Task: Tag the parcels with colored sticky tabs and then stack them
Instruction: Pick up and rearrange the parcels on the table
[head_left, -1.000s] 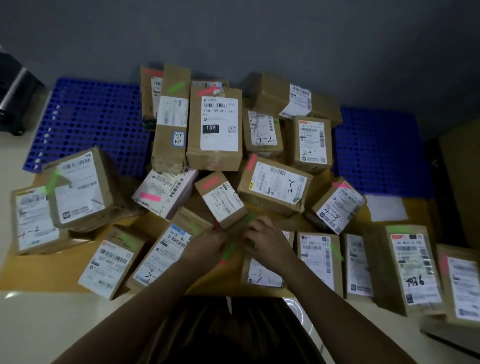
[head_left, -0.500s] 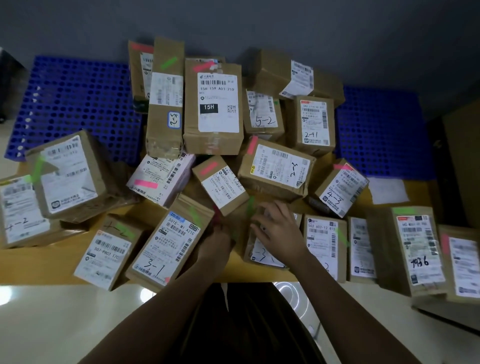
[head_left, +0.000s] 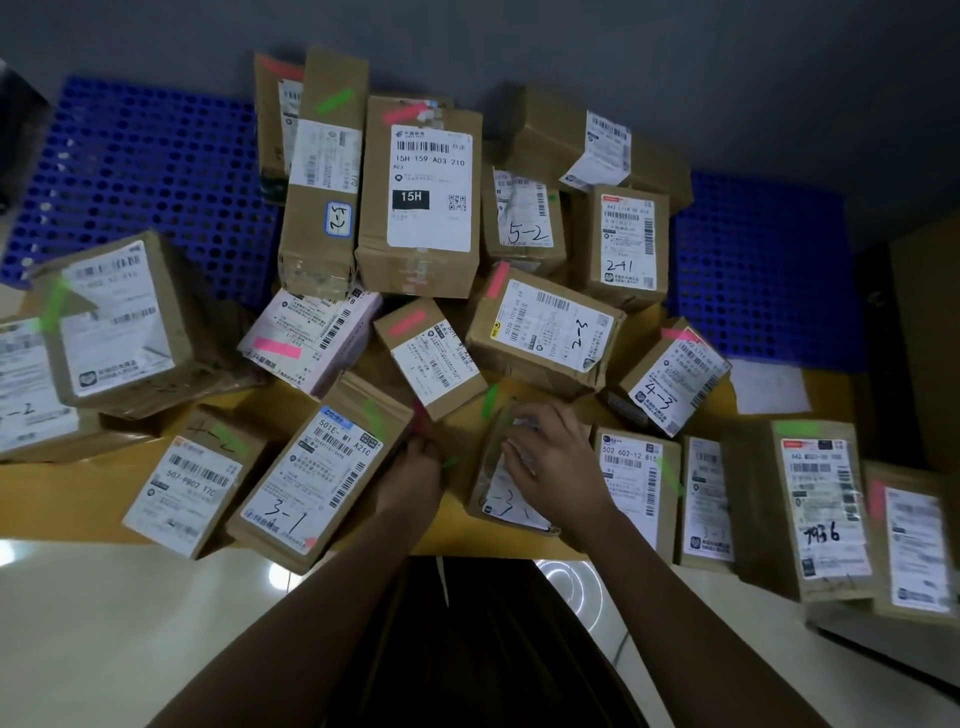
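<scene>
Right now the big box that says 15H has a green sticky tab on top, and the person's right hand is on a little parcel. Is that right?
Not quite. In the head view the 15H box carries a pink tab, not green. The right hand does rest on a little parcel.

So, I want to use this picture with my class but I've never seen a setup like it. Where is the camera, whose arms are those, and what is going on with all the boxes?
The camera sits on a person's head, looking forward and down, so the two bare arms are their own. No machine is involved. Cardboard parcels with printed labels lie crowded on a yellowish surface and blue perforated mats. Many carry green or pink sticky tabs. The right hand rests on a small parcel near the front edge. The left hand seems to pinch small coloured tabs, though blur hides the details.
</scene>
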